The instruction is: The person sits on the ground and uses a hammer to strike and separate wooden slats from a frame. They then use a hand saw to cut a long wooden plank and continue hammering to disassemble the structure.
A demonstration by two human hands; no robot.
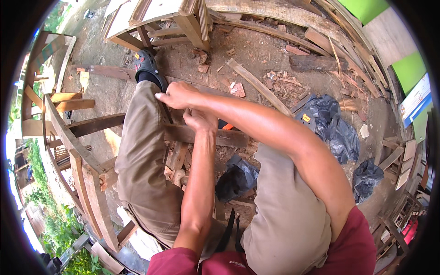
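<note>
Head view, looking down on a seated person in khaki trousers and a dark red shirt.

Left hand point(200, 120): fisted, knuckles up, closed on something at the top edge of a dark plank point(206, 135); what is held, hidden by the fingers. Orange piece point(228, 126) just right of the fist, touching the plank; kind not clear.

Right hand point(178, 95): crossed over above the left, fingers curled and pointing left, resting at the left knee point(149, 98). Grip narrow; whether anything is held, cannot tell.

Plank: lying level across the gap between the two legs, left end under the left thigh edge, right end against the right knee.

Below the plank: short wood offcuts point(176, 158) stacked between the legs, black bag point(237, 178) just right of them on the ground.

Left foot in a black clog point(147, 64), set near a pale wooden frame point(183, 18) at top centre.

Ground ahead: bare earth strewn with chips point(236, 88), one long pale slat point(257, 86) lying diagonally, a dark block point(314, 63) beyond it.

Right side: second black bag point(337, 126) beside the right arm, a third point(365, 176) lower down, well apart from the hands.

Left side: curved wooden frame point(78, 160) standing beside the left leg, greenery beyond.
</note>
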